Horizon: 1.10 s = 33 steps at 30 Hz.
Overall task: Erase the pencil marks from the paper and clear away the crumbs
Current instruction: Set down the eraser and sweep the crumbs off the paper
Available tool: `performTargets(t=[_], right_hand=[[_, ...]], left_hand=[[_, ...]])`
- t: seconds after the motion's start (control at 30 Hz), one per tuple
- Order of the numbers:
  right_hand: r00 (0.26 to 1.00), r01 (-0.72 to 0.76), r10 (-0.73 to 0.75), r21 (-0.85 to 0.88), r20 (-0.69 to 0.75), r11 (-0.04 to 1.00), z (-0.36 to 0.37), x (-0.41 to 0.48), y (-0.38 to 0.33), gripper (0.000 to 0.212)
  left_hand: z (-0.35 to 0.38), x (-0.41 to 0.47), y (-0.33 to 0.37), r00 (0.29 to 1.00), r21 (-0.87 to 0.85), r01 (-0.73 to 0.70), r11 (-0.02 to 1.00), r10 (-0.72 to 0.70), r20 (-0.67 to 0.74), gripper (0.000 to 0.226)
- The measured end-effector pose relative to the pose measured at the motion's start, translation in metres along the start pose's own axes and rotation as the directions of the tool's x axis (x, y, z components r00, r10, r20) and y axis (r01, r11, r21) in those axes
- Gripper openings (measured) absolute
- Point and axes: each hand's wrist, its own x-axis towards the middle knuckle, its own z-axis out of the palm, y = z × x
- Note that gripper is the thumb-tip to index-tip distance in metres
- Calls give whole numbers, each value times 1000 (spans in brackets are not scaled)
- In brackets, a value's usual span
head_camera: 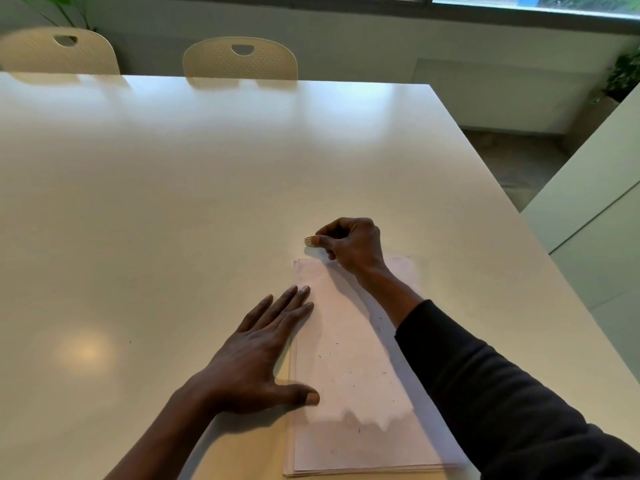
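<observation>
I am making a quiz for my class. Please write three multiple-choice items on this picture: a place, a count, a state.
1. Where is the eraser? A) beyond the far edge of the paper B) on the middle of the paper C) on the floor
2. How many chairs stand behind the table? A) one B) two C) four
3. How does the left hand lie? A) in a fist B) flat on the paper C) round a pencil
Key: 1A, the right hand pinches it past the paper; 2B, two chair backs show; 3B, its fingers are straight.
</observation>
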Motion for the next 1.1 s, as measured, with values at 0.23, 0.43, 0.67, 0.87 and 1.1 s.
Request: performTargets(t=[0.23,0.43,0.67,0.87,1.1], right_hand=[[1000,12,-12,-89,7,996,23,1,-4,17],[999,24,-29,-150,-33,988,24,3,4,18],[995,32,-52,-230,-84,973,21,-6,1,32],[978,192,-206,-288,-19,938,10,-87,-20,71],[849,400,-157,-421,505,814,14,-199,-24,102]], left_hand=[[0,1,0,1000,-1,5,1000,-5,7,130],[-1,0,1,1000,-14,4,1000,-3,4,129],[-2,1,1,1000,-5,10,1000,-10,28,130],[-3,-1,3,999,8,8,1000,-8,36,133],[-5,-1,1,998,86,-58,995,55,37,113]])
